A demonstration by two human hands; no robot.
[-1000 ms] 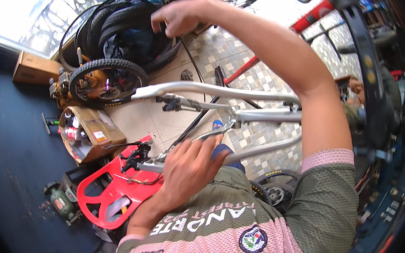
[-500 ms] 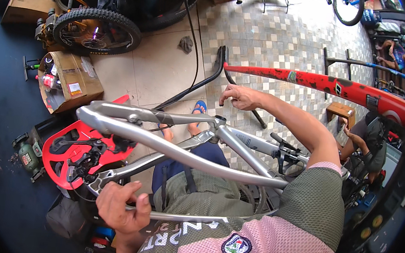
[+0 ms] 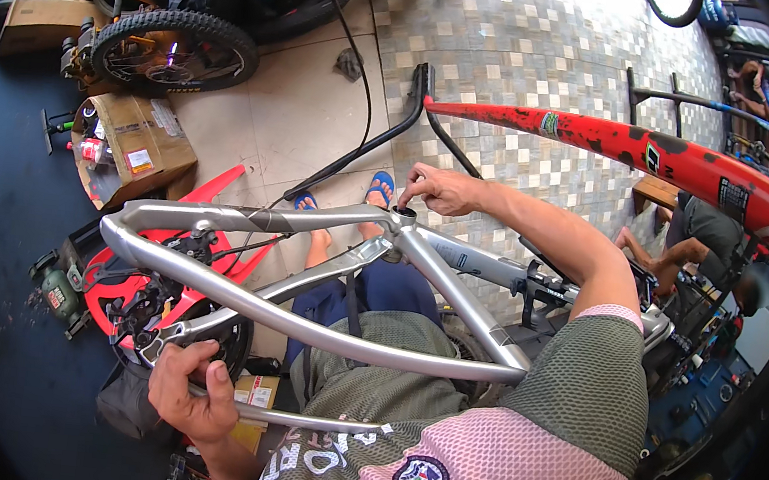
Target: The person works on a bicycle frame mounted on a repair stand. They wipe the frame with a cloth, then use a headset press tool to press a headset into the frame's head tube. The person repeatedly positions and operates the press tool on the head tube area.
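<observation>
A bare silver bicycle frame (image 3: pixel 300 327) lies across in front of my body, above my lap. My left hand (image 3: pixel 195 389) is curled round a thin tube at its rear end, thumb raised, close to the dropout (image 3: pixel 158 343). At the short tube near the middle, my right hand (image 3: pixel 446 190) reaches in from the right. Its bent fingertips touch the black-rimmed opening (image 3: pixel 403 212) on top of that tube. Whether they pinch something small there I cannot make out.
Behind the frame's left end is a red plastic piece (image 3: pixel 206 198). An open cardboard box (image 3: pixel 155 146) and a tyred wheel (image 3: pixel 176 51) stand at the left. A scuffed red tube (image 3: pixel 620 141) crosses the upper right, with a black stand (image 3: pixel 366 149) beside it. Another person (image 3: pixel 703 241) sits at right.
My right hand has come down from above the frame to the opening of the short tube. The frame and my left hand have shifted left.
</observation>
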